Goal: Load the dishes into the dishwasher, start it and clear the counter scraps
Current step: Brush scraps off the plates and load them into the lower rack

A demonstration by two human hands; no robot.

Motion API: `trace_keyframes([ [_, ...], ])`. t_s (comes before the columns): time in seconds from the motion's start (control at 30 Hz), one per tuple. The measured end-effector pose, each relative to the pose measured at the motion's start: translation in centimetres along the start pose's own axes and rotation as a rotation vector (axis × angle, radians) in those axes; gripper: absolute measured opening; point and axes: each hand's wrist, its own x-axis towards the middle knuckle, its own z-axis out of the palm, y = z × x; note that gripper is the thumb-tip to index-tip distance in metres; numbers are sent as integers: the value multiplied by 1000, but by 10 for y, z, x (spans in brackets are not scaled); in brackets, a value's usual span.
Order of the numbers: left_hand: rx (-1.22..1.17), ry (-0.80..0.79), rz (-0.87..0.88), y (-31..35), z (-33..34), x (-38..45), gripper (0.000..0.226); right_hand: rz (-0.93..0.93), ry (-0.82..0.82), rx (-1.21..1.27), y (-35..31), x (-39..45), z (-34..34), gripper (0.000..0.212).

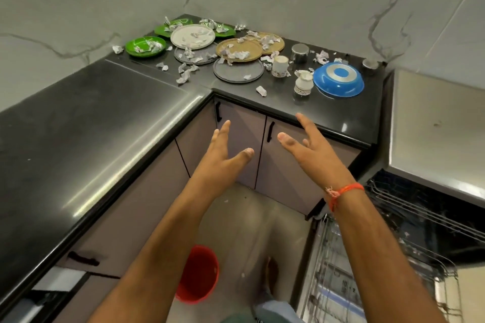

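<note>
Green plates (146,46) — three, gold plates (239,50) — two

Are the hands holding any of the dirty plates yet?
No, nothing is held. The left hand and right hand are both open in the air, short of the plates on the counter.

Light is gleaming off the polished black stone counter (110,123), where crumpled paper scraps (185,75) are littering glossy green plates (145,46), a brassy metal tray (238,50) and what is looking like a steel tumbler (300,53).
</note>
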Motion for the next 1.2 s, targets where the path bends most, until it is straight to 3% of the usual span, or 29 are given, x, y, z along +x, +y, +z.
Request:
trace_keyframes([
  [0.5,-74,53,-101,48,5,126,83,-72,-150,79,-27,153,-41,64],
  [0.63,-83,86,-120,51,-2,154,82,-88,-194,87,-34,182,-38,57],
  [1.13,-145,66,-66,36,-55,332,86,-41,-201,-35,-67,335,-6,62],
  [1.2,-165,64,-76,34,-68,355,98,-41,-195,-54,-74,355,1,62],
])
